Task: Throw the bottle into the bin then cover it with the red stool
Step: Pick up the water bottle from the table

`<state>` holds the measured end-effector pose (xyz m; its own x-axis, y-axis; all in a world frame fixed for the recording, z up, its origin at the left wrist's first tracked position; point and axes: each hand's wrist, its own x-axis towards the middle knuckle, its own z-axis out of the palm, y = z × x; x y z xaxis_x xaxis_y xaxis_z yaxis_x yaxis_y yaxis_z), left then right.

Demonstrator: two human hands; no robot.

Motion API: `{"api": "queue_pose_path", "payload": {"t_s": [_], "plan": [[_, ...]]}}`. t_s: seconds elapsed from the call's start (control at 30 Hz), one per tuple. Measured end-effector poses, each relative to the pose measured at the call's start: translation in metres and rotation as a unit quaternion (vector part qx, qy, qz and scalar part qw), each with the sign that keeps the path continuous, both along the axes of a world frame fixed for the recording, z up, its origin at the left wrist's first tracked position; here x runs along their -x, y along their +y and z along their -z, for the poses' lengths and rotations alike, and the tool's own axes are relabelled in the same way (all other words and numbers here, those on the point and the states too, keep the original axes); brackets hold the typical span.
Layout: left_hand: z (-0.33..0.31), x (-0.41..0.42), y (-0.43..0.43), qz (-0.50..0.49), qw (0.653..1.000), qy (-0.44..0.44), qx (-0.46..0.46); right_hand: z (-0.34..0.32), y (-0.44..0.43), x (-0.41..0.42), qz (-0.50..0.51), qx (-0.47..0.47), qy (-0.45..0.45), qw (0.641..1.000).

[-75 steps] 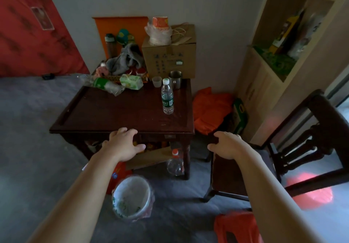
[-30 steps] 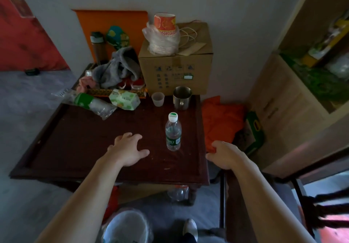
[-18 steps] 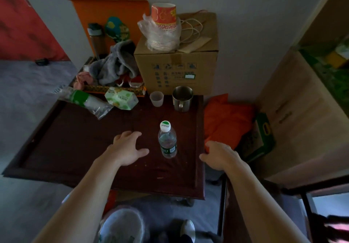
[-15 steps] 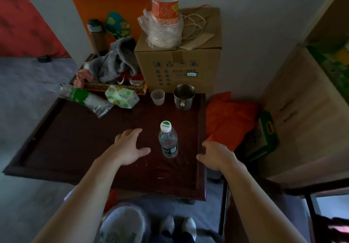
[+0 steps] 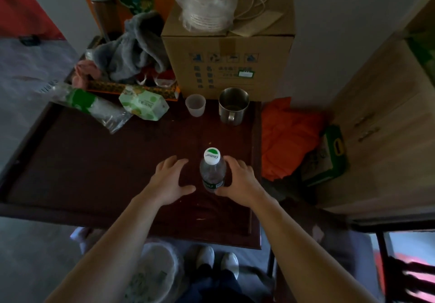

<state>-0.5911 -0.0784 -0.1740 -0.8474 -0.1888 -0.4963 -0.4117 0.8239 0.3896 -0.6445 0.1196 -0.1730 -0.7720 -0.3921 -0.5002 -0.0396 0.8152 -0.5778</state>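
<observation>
Bottle [image 5: 212, 173] upright near table [image 5: 70, 161] right edge, right hand [image 5: 239, 181] cupping its side with fingers curved but seemingly not yet closed, left hand [image 5: 170, 181] spread wide beside it, bin [image 5: 153, 276] on floor below table's near edge.
</observation>
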Motion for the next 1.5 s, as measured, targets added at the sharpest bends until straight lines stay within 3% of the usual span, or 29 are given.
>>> {"api": "queue_pose_path", "payload": {"t_s": [0.13, 0.3, 1.0, 1.5], "plan": [[0.035, 0.001, 0.001, 0.019, 1.0, 0.013, 0.012, 0.031, -0.012, -0.008, 0.095, 0.108, -0.074, 0.987], [0.067, 0.003, 0.004, 0.034, 0.998, 0.032, 0.034, 0.07, -0.015, -0.016, 0.171, 0.158, -0.068, 0.97], [0.101, 0.001, 0.003, 0.052, 0.996, -0.001, 0.079, 0.072, -0.008, -0.02, 0.199, 0.215, -0.063, 0.954], [0.083, -0.013, 0.005, 0.066, 0.997, 0.031, 0.035, 0.054, -0.005, -0.047, 0.219, 0.21, -0.03, 0.952]]}}
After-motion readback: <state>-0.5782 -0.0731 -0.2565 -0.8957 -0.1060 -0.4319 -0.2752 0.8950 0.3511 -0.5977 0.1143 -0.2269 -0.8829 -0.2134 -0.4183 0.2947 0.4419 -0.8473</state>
